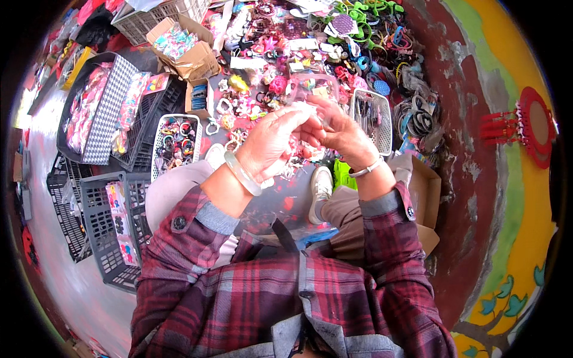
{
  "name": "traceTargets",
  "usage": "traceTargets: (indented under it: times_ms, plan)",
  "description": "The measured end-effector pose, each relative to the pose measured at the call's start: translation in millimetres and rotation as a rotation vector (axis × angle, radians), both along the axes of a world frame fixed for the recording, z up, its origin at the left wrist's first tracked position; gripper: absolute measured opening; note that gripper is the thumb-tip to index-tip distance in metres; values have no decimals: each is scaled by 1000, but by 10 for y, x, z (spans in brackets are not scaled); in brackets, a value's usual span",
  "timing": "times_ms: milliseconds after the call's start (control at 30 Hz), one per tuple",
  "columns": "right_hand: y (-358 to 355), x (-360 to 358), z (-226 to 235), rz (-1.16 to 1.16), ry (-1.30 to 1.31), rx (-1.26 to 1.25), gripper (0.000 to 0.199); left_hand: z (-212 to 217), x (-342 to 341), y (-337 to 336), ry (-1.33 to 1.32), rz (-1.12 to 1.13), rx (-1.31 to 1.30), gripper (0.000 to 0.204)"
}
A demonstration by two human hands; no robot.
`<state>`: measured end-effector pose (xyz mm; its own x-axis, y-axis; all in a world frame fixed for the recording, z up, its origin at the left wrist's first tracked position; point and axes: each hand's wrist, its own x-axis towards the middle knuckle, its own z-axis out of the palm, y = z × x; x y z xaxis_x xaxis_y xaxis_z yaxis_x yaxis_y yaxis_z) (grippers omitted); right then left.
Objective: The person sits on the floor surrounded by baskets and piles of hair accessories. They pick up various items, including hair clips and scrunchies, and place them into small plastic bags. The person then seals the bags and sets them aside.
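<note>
My left hand point(271, 140), with a pale bangle at the wrist, and my right hand point(346, 136), with a silvery bracelet, meet in front of me. Their fingertips are closed together around a small whitish, see-through piece point(305, 110) that looks like thin plastic. The fingers cover most of it, so its kind cannot be made out. Just beyond my fingers stands a clear pinkish plastic box point(322, 83). A heap of hair ornaments point(277, 85) in pink, red and white spreads below and beyond both hands.
A white basket of hair ties point(176, 143) stands left, a white basket of dark slim items point(371, 122) right. Further left are a grey crate point(110, 238) and a checked box point(101, 113). A cardboard box point(186, 51) holds small packets. Headbands point(358, 24) lie by the wall.
</note>
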<state>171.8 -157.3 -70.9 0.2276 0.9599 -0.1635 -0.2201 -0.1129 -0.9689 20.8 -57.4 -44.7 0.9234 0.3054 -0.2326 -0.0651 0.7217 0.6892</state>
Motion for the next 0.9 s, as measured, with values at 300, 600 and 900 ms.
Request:
traceTargets:
  times_ms: [300, 600, 900]
  plan:
    - [20, -42, 176, -141, 186, -46, 32, 118, -99, 189, -55, 71, 115, 27]
    - [-38, 1, 320, -192, 223, -57, 24, 56, -48, 240, 150, 75, 156, 23]
    - [-27, -97, 334, -157, 124, -59, 23, -46, 18, 130, 101, -23, -40, 18]
